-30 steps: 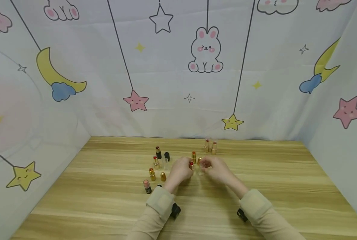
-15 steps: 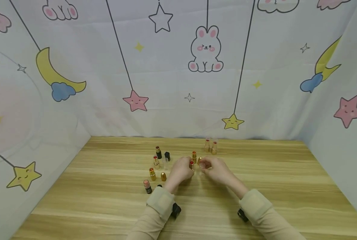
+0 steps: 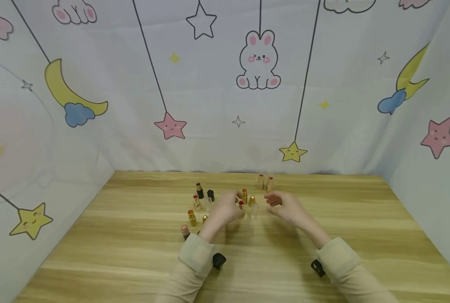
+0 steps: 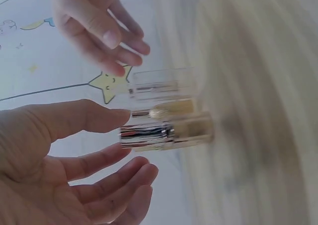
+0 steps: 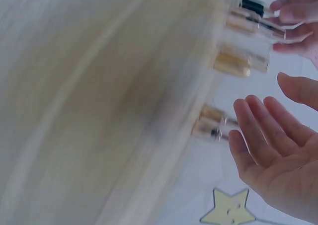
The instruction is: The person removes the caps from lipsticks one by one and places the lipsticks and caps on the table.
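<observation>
An uncapped red lipstick [image 3: 242,206] stands upright on the table beside my left hand [image 3: 225,209]. In the left wrist view, the thumb and fingers of that hand are relaxed and parted, with fingertips right at the lipstick's [image 4: 166,134] upper end. A clear cap [image 3: 254,209] stands just right of it. Behind them are a gold-cased lipstick [image 3: 244,196] and its bullet-shaped gold cap [image 3: 252,200]. To the right of the clear cap, my right hand [image 3: 288,207] hovers with loosely bent fingers and an empty palm, as the right wrist view confirms.
Two pale-gold lipsticks [image 3: 270,184] under clear covers stand at the back. On the left are a black lipstick [image 3: 199,191], a black cap [image 3: 210,195], a gold lipstick [image 3: 192,218] and a pinkish stick [image 3: 185,230]. A patterned curtain [image 3: 217,147] rises behind the table [image 3: 361,219].
My right hand has let go of the clear cap, which now stands on the table, and has moved right. The left fingers have loosened from the red lipstick.
</observation>
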The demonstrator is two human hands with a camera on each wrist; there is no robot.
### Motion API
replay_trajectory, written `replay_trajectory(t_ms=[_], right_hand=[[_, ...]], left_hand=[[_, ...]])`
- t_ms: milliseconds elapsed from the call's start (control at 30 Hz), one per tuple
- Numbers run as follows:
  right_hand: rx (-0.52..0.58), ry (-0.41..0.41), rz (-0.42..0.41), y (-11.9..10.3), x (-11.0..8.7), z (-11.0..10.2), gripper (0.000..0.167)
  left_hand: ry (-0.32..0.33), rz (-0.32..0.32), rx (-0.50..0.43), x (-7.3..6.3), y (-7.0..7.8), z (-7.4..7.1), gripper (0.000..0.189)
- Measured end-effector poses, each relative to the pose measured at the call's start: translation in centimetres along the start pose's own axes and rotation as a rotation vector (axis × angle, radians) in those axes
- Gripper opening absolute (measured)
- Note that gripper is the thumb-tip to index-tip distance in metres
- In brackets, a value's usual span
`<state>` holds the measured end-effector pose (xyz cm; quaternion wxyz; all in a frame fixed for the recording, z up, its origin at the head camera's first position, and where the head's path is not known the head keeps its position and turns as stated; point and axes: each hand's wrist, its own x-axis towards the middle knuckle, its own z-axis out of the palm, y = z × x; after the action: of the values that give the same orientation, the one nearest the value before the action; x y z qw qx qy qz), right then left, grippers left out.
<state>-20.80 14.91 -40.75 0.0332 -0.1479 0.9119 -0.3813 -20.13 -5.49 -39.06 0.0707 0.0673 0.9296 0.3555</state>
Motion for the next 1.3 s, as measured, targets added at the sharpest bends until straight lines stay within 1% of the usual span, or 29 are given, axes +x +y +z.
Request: replay_trajectory(t_ms=[67,167,300,333,433,533,633,700,800,867,933,1000,1033,1133,1200,1300], right_hand=[[0.015,0.013,-0.015,0.3,0.1,-0.8,0.034],[0.033,0.036,-0.026,0.7,0.2,-1.7,0.031],[0.054,0.077,-0.029,1.1,0.7,-2.6,0.030],[0.059,0.091,-0.023,1.1,0.9,-3.0,0.031],[0.057,0.141,-0.027,1.0,1.7,-3.8,0.032],[0.062,0.179,-0.025,1.2,2.5,-4.3,0.033],[0.063,0.193,-0.020,1.6,3.4,-4.3,0.036],[0.061,0.185,-0.015,1.8,4.1,-4.1,0.039],[0.046,0.154,-0.012,2.1,5.1,-3.8,0.044],[0.049,0.135,-0.010,2.3,5.6,-3.5,0.045],[0.068,0.118,-0.006,2.5,6.0,-3.2,0.045],[0.096,0.111,-0.004,2.6,6.3,-2.9,0.043],[0.106,0.109,-0.006,2.6,6.4,-2.8,0.042],[0.146,0.109,-0.003,2.7,6.6,-2.6,0.038],[0.157,0.111,0.000,2.8,6.7,-2.5,0.036],[0.165,0.124,0.001,2.9,6.8,-2.5,0.033]], left_hand=[[0.015,0.001,0.014,-0.3,0.5,-0.5,0.049],[0.041,0.015,0.038,-0.5,1.3,-1.0,0.049],[0.093,0.045,0.049,-0.6,2.4,-1.0,0.047],[0.111,0.057,0.032,-0.4,2.8,-1.1,0.047],[0.165,0.100,-0.030,0.3,3.9,-0.7,0.046],[0.200,0.130,-0.085,1.5,4.8,0.4,0.045],[0.225,0.143,-0.082,2.7,5.6,1.5,0.041],[0.232,0.156,-0.064,3.4,5.9,2.2,0.031],[0.244,0.154,-0.033,4.3,6.2,3.3,0.024],[0.249,0.166,-0.014,4.8,6.1,4.1,0.023],[0.252,0.170,-0.007,5.2,6.0,4.7,0.024],[0.245,0.172,-0.024,5.5,5.8,5.2,0.022],[0.250,0.174,-0.021,5.6,5.7,5.4,0.020],[0.248,0.152,-0.041,5.6,5.6,5.6,0.013],[0.239,0.139,-0.065,5.7,5.5,5.7,0.012],[0.239,0.132,-0.077,5.9,5.3,5.6,0.008]])
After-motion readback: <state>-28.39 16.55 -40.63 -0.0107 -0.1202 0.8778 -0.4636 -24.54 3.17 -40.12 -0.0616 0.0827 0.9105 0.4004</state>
